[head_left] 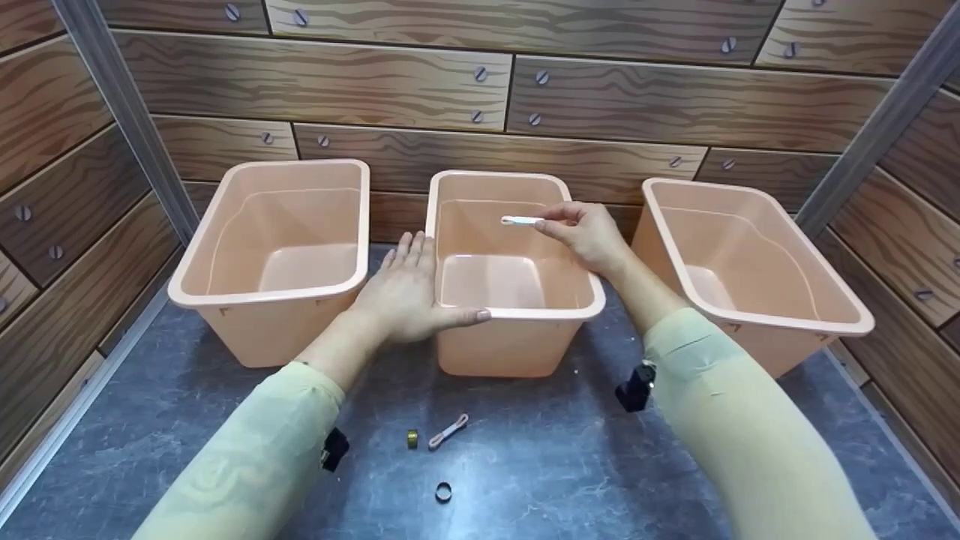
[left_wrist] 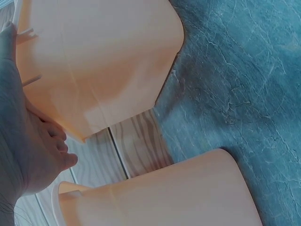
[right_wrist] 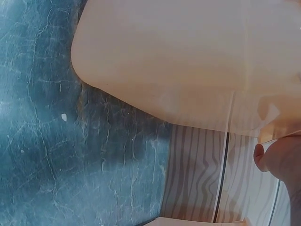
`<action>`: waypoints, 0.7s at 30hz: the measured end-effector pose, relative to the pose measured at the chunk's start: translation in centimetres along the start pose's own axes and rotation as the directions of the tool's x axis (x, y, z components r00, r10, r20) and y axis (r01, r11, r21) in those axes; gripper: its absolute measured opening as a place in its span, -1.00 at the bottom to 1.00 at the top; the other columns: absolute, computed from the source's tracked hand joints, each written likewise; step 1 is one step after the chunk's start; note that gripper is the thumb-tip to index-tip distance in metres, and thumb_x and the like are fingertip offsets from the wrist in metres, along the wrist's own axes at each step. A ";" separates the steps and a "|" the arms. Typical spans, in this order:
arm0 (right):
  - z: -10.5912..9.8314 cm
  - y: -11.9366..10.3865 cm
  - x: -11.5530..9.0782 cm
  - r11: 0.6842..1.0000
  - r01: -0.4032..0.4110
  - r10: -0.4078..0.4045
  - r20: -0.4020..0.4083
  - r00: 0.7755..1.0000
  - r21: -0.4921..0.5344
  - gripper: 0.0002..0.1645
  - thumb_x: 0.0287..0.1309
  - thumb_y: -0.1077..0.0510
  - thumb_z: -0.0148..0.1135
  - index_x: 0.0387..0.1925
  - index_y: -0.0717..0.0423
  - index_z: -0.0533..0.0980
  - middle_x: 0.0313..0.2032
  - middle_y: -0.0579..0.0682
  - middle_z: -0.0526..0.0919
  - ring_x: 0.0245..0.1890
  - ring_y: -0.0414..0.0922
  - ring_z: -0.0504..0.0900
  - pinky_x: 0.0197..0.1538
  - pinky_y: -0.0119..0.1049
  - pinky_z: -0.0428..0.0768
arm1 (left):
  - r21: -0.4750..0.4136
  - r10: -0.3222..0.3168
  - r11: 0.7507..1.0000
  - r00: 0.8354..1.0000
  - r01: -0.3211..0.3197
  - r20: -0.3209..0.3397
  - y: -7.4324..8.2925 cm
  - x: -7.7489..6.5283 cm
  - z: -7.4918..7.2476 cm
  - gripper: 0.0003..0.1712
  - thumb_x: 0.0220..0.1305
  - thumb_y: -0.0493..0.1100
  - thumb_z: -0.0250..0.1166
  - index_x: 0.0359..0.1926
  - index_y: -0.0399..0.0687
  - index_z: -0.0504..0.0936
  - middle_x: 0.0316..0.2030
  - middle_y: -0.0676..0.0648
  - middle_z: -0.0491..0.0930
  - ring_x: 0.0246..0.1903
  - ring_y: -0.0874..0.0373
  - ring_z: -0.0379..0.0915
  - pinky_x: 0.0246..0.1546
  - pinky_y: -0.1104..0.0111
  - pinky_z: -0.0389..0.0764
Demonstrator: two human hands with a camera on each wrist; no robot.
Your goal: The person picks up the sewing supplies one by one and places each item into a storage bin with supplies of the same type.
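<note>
My right hand (head_left: 592, 236) pinches a small, narrow folded shoelace (head_left: 522, 220), pale with a looped end, over the opening of the middle peach plastic bin (head_left: 495, 349). Its wrist lies across that bin's right rim. My left hand (head_left: 405, 292) lies along the left rim with straight fingers, its thumb stretched over the front rim. In the left wrist view the left hand (left_wrist: 35, 146) shows beside the bin wall (left_wrist: 108, 56). Only part of the right hand (right_wrist: 284, 157) appears in the right wrist view, and the shoelace is hidden there.
Similar bins stand left (head_left: 262, 330) and right (head_left: 772, 337). On the dark marbled table (head_left: 525, 457) near me lie another folded lace (head_left: 448, 432), a small gold-coloured ring-like piece (head_left: 412, 439) and a dark ring (head_left: 443, 492). Wood-patterned walls (head_left: 405, 90) enclose the back and sides.
</note>
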State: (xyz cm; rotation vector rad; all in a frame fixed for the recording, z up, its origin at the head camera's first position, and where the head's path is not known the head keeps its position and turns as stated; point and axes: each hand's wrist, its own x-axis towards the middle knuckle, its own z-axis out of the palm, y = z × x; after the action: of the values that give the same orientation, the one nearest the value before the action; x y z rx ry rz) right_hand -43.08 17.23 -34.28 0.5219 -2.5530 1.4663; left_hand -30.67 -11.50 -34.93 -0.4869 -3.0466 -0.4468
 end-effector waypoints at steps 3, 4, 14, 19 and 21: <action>0.1 0.1 -0.1 1.000 0.000 0.000 -0.006 1.000 0.010 -0.71 0.34 0.19 0.48 -0.05 0.36 0.74 -0.40 -0.19 0.74 -0.45 -0.29 0.53 -0.38 -0.49 0.45 | -0.005 0.001 1.000 1.000 -0.002 -0.003 0.0 0.0 0.1 0.69 0.05 0.87 -0.01 0.65 -0.44 -0.21 0.65 -0.44 -0.20 0.66 -0.23 -0.36 0.63 -0.01 -0.15; 0.2 0.1 -0.1 1.000 0.000 0.000 -0.007 1.000 0.010 -0.71 0.34 0.19 0.48 -0.05 0.35 0.74 -0.44 -0.22 0.72 -0.47 -0.30 0.51 -0.40 -0.49 0.43 | -0.006 0.002 1.000 1.000 -0.002 -0.004 -0.1 0.0 0.1 0.69 0.05 0.87 -0.01 0.65 -0.44 -0.21 0.64 -0.44 -0.20 0.66 -0.24 -0.36 0.63 -0.01 -0.15; 0.4 0.1 -0.3 0.998 -0.021 0.021 -0.013 1.000 -0.054 -0.72 0.33 0.16 0.50 -0.04 0.28 0.77 -0.50 -0.23 0.65 -0.53 -0.30 0.42 -0.47 -0.49 0.36 | -0.014 -0.001 1.000 1.000 0.001 -0.003 0.0 -0.1 0.1 0.68 0.06 0.85 0.02 0.65 -0.44 -0.22 0.65 -0.44 -0.20 0.66 -0.23 -0.37 0.63 0.00 -0.16; 0.3 0.1 -0.3 0.996 -0.019 0.018 -0.008 1.000 -0.082 -0.72 0.33 0.14 0.50 -0.04 0.26 0.77 -0.54 -0.25 0.61 -0.57 -0.32 0.37 -0.50 -0.49 0.32 | -0.014 -0.001 1.000 1.000 0.001 -0.002 0.0 0.0 0.1 0.67 0.07 0.85 0.03 0.65 -0.44 -0.21 0.65 -0.44 -0.20 0.66 -0.24 -0.36 0.63 -0.01 -0.15; 0.2 0.1 -0.3 0.996 -0.020 0.019 -0.008 1.000 -0.090 -0.72 0.33 0.14 0.50 -0.04 0.25 0.78 -0.54 -0.26 0.60 -0.57 -0.33 0.38 -0.50 -0.49 0.33 | -0.016 0.001 1.000 1.000 -0.001 -0.005 0.0 0.0 0.1 0.68 0.06 0.85 0.03 0.65 -0.44 -0.21 0.65 -0.45 -0.20 0.66 -0.24 -0.36 0.63 -0.01 -0.15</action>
State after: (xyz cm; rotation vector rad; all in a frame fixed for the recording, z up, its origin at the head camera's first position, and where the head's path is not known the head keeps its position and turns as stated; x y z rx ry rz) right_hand -42.79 17.16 -34.52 0.4796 -2.6109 1.3491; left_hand -30.67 -11.46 -35.03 -0.4875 -3.0404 -0.4716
